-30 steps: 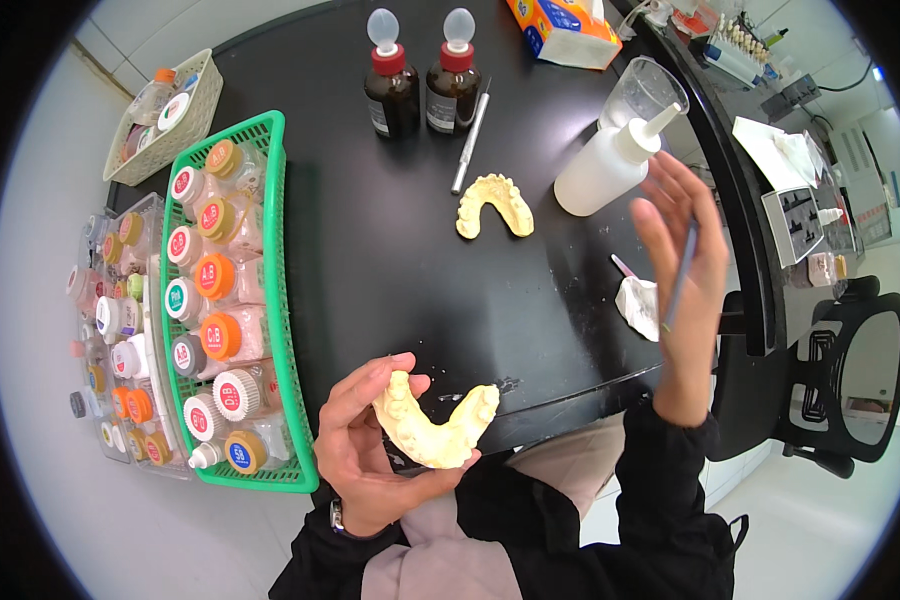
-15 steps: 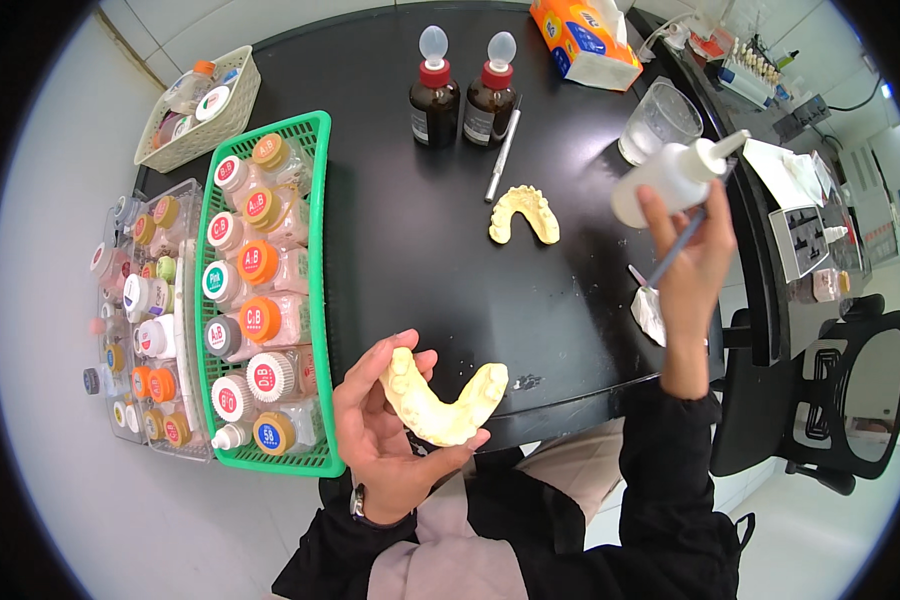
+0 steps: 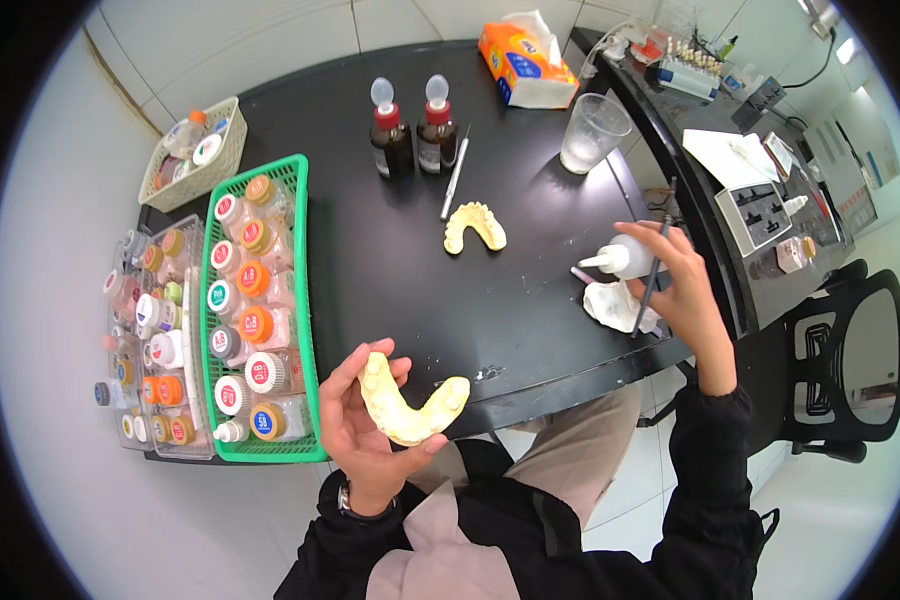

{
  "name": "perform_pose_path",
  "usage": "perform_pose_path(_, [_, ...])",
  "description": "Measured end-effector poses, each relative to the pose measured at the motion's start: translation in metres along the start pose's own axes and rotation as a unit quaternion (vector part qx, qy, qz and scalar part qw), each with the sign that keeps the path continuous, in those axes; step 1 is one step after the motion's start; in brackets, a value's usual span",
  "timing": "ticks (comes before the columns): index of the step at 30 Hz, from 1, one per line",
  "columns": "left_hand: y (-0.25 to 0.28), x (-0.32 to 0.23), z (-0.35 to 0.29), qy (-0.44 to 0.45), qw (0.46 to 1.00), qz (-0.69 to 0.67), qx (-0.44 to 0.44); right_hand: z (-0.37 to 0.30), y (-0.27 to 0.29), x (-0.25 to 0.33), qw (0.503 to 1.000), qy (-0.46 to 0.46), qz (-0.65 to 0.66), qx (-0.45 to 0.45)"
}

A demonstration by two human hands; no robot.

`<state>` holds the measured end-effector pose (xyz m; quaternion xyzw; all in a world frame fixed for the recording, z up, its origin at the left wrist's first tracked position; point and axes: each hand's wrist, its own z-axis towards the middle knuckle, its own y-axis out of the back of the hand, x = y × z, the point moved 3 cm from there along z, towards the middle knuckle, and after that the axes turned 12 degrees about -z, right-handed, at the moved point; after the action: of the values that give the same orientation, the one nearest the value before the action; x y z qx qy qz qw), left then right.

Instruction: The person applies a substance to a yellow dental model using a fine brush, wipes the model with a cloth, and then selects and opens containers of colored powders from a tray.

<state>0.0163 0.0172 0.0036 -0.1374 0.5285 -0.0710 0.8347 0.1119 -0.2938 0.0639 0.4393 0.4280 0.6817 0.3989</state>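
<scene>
A pale yellow dental cast, shaped like a horseshoe, rests in my left hand, its fingers and thumb around the closed end. My right hand grips a white squeeze bottle tilted so that its nozzle points left. A thin dark-handled brush or stick is also held among those right fingers. Beneath that hand lies a crumpled white tissue, with a small pinkish stick beside it. A second yellow dental cast sits on the black table, apart from both hands.
Two brown dropper bottles and a slim metal-coloured tool are behind the second cast. A clear cup and a tissue pack stand farther back. The green basket of jars lines the left side; a black chair is at right.
My right hand has come down with the squeeze bottle, whose nozzle has swung from upper right to left. My left hand still holds the cast. The whole view has shifted.
</scene>
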Motion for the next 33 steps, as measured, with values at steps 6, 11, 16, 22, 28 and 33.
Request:
perform_pose_path(6, [-0.003, -0.020, -0.010, -0.003, 1.000, -0.023, -0.008, 0.009, -0.007, 0.004, 0.994, 0.062, -0.094, -0.002])
perform_pose_path(11, [-0.004, -0.024, -0.014, 0.007, 0.999, -0.034, 0.003, 0.007, -0.011, 0.004, 0.981, 0.088, -0.176, 0.001])
perform_pose_path(16, [-0.007, -0.017, -0.017, 0.039, 0.999, -0.037, 0.007, 0.007, -0.012, 0.007, 0.968, 0.107, -0.228, 0.004])
perform_pose_path(22, [-0.006, -0.014, -0.016, 0.035, 0.999, -0.036, -0.004, 0.009, -0.012, 0.010, 0.961, 0.112, -0.253, 0.013])
perform_pose_path(28, [-0.004, -0.010, -0.015, 0.040, 0.999, -0.036, -0.004, 0.013, -0.012, 0.002, 0.983, 0.091, -0.157, 0.036])
perform_pose_path(33, [-0.003, -0.008, -0.013, 0.049, 0.998, -0.039, -0.008, 0.018, 0.011, -0.004, 0.993, 0.020, 0.116, 0.023])
